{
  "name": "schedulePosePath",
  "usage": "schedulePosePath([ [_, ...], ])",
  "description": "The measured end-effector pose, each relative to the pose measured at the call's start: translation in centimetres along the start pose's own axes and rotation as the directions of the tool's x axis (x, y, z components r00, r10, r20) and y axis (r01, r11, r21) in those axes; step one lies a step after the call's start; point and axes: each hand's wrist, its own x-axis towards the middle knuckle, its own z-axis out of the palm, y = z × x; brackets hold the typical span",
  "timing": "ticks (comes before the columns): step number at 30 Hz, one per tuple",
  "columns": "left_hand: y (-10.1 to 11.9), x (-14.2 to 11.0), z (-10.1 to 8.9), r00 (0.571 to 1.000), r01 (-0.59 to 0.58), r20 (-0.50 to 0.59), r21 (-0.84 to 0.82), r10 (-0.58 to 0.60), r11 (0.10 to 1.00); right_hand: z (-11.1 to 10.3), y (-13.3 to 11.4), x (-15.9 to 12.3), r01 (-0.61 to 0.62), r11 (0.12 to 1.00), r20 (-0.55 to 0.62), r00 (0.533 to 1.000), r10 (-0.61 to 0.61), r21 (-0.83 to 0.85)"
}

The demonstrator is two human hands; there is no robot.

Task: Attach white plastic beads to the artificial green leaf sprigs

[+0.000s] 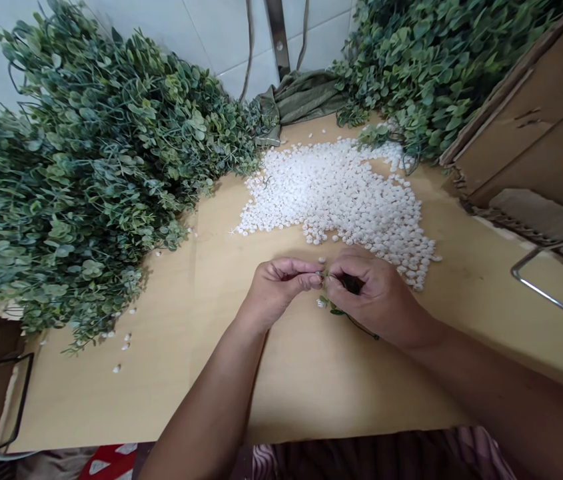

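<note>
My right hand is closed around an artificial green sprig, mostly hidden by the fingers. Its dark stem pokes out below the palm, and a small white blossom-like piece shows beside its leaves. Thumb and forefinger of my left hand are pinched together, nearly touching the right fingertips at the sprig's tip. What sits in that pinch is too small to make out. Just beyond the fingertips is a white piece. Past both hands spreads a pile of small white pieces on the tan tabletop.
A big heap of artificial greenery covers the left side; more greenery stands at back right. A cardboard box and a metal wire frame border the right. Dark green cloth lies against the tiled wall. Loose white pieces lie at left.
</note>
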Motion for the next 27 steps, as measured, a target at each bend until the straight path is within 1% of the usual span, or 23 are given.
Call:
schedulePosePath([
  [5, -0.08, 0.06, -0.03, 1.000, -0.020, -0.020, 0.032, 0.021, 0.999, 0.04, 0.01, -0.04, -0.050, 0.997, 0.016, 0.999, 0.049, 0.066],
  [10, -0.08, 0.12, -0.06, 1.000, -0.027, -0.004, 0.014, 0.027, 1.000, 0.00, -0.21, -0.05, -0.094, 0.989, 0.034, 0.995, 0.090, 0.112],
  [21, -0.05, 0.13, -0.09, 0.999, -0.033, 0.002, 0.039, 0.033, 0.999, -0.03, -0.20, -0.04, -0.096, 0.990, 0.038, 0.995, 0.092, 0.106],
  [27, -0.06, 0.17, -0.09, 1.000, -0.025, 0.004, 0.024, 0.025, 0.999, 0.02, -0.12, -0.07, -0.081, 0.992, 0.020, 0.997, 0.079, 0.094],
])
